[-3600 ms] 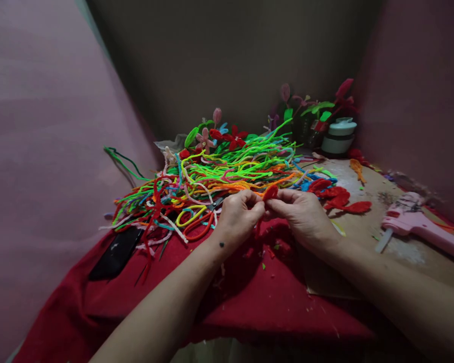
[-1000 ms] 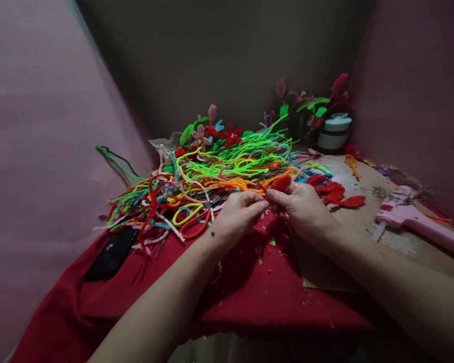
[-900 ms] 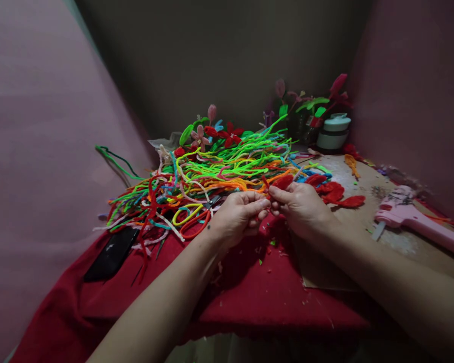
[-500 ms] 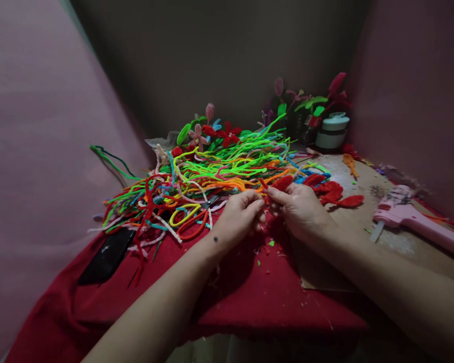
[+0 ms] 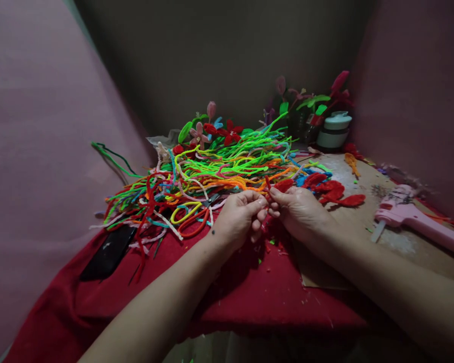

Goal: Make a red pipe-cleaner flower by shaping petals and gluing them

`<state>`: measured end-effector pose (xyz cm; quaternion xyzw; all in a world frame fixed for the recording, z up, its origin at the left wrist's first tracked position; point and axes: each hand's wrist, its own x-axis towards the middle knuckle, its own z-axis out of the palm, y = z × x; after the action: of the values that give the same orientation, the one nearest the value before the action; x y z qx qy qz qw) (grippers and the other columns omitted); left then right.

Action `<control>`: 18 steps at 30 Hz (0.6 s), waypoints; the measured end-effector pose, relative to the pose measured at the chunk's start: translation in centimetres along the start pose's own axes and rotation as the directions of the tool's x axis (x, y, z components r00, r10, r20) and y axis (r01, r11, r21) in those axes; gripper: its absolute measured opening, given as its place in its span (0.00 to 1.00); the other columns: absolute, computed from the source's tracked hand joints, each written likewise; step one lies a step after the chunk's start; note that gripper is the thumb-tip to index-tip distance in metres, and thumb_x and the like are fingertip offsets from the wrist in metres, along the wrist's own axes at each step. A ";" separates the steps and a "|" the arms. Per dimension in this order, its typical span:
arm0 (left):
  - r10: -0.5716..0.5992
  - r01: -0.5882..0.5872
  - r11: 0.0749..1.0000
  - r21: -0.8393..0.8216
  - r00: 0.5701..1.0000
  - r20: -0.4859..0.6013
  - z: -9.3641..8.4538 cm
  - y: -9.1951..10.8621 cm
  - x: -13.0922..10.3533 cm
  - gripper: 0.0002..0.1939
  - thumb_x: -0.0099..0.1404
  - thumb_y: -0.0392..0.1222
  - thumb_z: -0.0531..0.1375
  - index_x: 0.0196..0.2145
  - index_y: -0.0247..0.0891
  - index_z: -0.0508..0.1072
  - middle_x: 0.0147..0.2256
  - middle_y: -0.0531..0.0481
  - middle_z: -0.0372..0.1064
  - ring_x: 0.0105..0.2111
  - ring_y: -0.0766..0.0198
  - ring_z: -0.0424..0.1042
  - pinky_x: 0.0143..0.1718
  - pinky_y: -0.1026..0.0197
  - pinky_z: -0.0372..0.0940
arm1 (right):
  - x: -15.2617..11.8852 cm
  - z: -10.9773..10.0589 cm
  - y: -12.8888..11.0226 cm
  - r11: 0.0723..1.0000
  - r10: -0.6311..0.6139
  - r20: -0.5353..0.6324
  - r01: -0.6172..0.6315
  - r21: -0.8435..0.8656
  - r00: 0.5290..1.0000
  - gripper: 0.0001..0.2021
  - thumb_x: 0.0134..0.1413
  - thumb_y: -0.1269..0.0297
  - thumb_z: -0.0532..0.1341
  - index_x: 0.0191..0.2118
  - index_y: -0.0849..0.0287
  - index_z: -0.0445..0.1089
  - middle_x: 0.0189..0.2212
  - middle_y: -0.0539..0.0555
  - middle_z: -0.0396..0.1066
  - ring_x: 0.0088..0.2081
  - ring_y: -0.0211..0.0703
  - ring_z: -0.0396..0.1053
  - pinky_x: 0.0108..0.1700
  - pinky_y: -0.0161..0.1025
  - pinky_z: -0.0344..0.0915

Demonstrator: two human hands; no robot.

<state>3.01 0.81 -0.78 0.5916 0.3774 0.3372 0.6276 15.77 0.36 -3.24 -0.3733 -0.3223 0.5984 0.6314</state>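
Note:
Near the middle of the view, my left hand [image 5: 241, 214] and my right hand [image 5: 297, 209] meet over the red cloth. Between thumb and fingers my right hand pinches a red pipe cleaner [image 5: 268, 182], its end pointing up. The fingers of my left hand are pinched together at the lower part of the same red piece, mostly hidden by the fingertips. Red fuzzy petals [image 5: 331, 191] lie just beyond and right of my right hand. Scissors [image 5: 191, 217] with yellow and red handles rest left of my left hand.
A heap of colourful pipe cleaners [image 5: 227, 169] spreads behind the hands. A black phone [image 5: 108, 252] lies at left, a pink glue gun [image 5: 412, 217] on the board [image 5: 325, 272] at right. Fuzzy flowers [image 5: 230, 133] and a lidded cup [image 5: 333, 132] stand behind.
My two hands have come slightly closer together, and the red pipe cleaner's end now points more upright. The view has shifted slightly.

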 end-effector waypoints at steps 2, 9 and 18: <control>-0.061 0.079 0.979 -0.188 0.993 0.099 -0.3 0.2 0.1 0.08 0.58 0.42 0.58 0.28 0.35 0.64 0.17 0.61 0.54 0.11 0.77 0.47 0.10 0.70 0.51 | -0.1 0.1 -0.2 0.999 0.004 0.012 -0.005 0.053 1.000 0.15 0.30 0.62 0.71 0.17 0.62 0.63 0.13 0.47 0.60 0.17 0.31 0.56 0.19 0.33 0.50; 0.002 0.008 0.993 -0.115 0.996 0.095 -0.4 0.5 -0.3 0.08 0.60 0.43 0.57 0.29 0.34 0.65 0.18 0.59 0.60 0.12 0.75 0.56 0.11 0.70 0.55 | -0.1 0.1 -0.4 0.997 -0.014 0.096 0.007 0.071 0.995 0.13 0.35 0.63 0.70 0.18 0.64 0.65 0.14 0.48 0.61 0.17 0.30 0.57 0.20 0.31 0.51; 0.360 -0.289 0.886 0.363 0.921 -0.146 -0.2 0.4 -0.1 0.03 0.55 0.36 0.60 0.30 0.34 0.70 0.27 0.53 0.68 0.28 0.70 0.66 0.31 0.67 0.61 | -0.4 0.0 -0.3 0.995 -0.087 0.090 0.091 -0.043 0.992 0.10 0.40 0.63 0.67 0.22 0.62 0.66 0.16 0.46 0.61 0.19 0.31 0.56 0.21 0.32 0.50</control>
<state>2.79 0.83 -0.36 0.7057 0.3880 0.4291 0.4091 15.89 -0.03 -2.99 -0.3464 -0.3800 0.5777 0.6339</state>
